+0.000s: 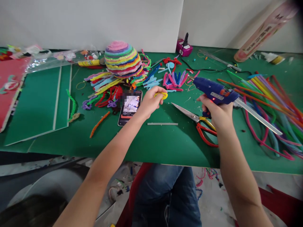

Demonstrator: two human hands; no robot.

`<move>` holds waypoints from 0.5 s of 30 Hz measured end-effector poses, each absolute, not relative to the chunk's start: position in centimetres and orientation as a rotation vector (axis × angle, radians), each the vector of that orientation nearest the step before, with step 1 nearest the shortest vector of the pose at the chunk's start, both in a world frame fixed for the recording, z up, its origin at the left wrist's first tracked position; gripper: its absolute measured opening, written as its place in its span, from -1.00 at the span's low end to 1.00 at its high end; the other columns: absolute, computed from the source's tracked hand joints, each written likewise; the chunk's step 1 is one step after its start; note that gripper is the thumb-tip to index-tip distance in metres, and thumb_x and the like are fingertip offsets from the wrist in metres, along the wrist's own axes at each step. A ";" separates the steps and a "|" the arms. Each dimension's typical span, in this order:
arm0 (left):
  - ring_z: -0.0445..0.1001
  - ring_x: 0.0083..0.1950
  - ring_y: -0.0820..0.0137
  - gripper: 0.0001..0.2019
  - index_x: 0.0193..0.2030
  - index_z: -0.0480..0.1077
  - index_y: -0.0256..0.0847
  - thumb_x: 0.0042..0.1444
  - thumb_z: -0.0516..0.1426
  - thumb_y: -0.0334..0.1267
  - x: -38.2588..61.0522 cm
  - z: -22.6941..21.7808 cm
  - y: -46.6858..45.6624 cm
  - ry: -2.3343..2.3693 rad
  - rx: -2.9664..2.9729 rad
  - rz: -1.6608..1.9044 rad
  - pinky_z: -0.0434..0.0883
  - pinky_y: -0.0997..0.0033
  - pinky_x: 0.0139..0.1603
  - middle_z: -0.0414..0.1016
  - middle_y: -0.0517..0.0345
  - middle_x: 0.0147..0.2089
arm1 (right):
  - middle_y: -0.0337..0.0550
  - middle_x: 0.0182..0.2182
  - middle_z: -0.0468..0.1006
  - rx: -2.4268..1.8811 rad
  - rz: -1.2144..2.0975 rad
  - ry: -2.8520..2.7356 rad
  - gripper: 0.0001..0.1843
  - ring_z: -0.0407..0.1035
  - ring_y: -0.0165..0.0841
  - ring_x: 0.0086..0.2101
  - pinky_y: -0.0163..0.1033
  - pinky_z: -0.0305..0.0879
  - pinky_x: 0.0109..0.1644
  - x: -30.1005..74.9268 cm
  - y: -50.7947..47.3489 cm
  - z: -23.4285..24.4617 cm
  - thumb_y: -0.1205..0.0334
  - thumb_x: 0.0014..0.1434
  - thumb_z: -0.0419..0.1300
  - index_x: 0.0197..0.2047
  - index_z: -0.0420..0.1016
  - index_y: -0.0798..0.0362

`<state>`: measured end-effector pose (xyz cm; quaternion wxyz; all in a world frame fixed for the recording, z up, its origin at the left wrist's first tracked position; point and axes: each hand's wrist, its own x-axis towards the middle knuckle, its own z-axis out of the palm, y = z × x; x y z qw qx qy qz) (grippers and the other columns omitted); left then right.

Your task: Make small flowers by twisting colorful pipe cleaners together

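My left hand point(153, 100) pinches a small yellow coil point(163, 95), which looks like wound pipe cleaner, above the middle of the green table. My right hand point(216, 110) is wrapped round the handle of a blue hot glue gun point(213, 90). Its nozzle points left toward the yellow coil, some way apart from it, and a red light glows on its side. A long clear glue stick point(259, 116) juts from the back of the gun. Below the gun lie scissors point(201, 124) with red and yellow handles. A loose glue stick point(162, 124) rests nearer the table edge.
A striped pipe-cleaner dome point(121, 60) stands at the back. A phone point(130, 108) lies left of my left hand. Pink and purple pipe-cleaner pieces point(175, 81) sit behind it. Many loose pipe cleaners point(272, 101) spread at right. A bottle point(264, 33) stands behind.
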<state>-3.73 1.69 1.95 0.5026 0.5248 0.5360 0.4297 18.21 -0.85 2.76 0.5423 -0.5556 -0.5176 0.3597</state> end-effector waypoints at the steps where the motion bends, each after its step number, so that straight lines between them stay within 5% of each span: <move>1: 0.27 -0.57 0.61 -0.83 -0.31 0.35 -0.18 0.06 -0.02 -0.46 -3.7 1.8 1.6 1.301 1.309 1.030 0.11 0.62 -0.67 0.36 0.21 -0.46 | -0.30 -0.63 0.40 -1.326 0.853 -1.232 -0.84 0.21 -0.52 -0.65 -0.35 0.16 -0.61 18.2 -0.9 2.8 0.14 -0.06 0.35 -0.49 0.49 0.01; 4: 0.26 -0.59 0.60 -0.86 -0.27 0.34 -0.16 0.12 0.00 -0.42 -3.8 1.2 1.5 1.280 1.455 1.039 0.14 0.61 -0.64 0.31 0.27 -0.53 | -0.30 -0.63 0.41 -1.342 0.845 -1.246 -0.82 0.22 -0.51 -0.64 -0.35 0.16 -0.61 18.2 -1.1 2.9 0.12 -0.08 0.35 -0.49 0.49 0.02; 9: 0.42 -0.47 0.58 -0.97 -0.30 0.32 -0.17 0.12 0.08 -0.35 -3.8 0.9 1.6 1.222 1.635 1.119 0.26 0.61 -0.58 0.45 0.19 -0.33 | -0.29 -0.59 0.44 -1.356 0.849 -1.277 -0.82 0.24 -0.50 -0.62 -0.33 0.21 -0.57 18.3 -1.3 3.1 0.09 -0.06 0.35 -0.46 0.51 -0.02; 15: 0.52 -0.34 0.50 -0.87 -0.30 0.40 -0.18 0.17 0.04 -0.26 -3.6 1.3 1.2 1.168 1.620 1.149 0.35 0.60 -0.54 0.52 0.11 -0.21 | -0.30 -0.61 0.40 -1.330 0.868 -1.368 -0.84 0.22 -0.47 -0.62 -0.29 0.21 -0.53 18.1 -1.6 3.2 0.14 -0.09 0.38 -0.49 0.49 -0.03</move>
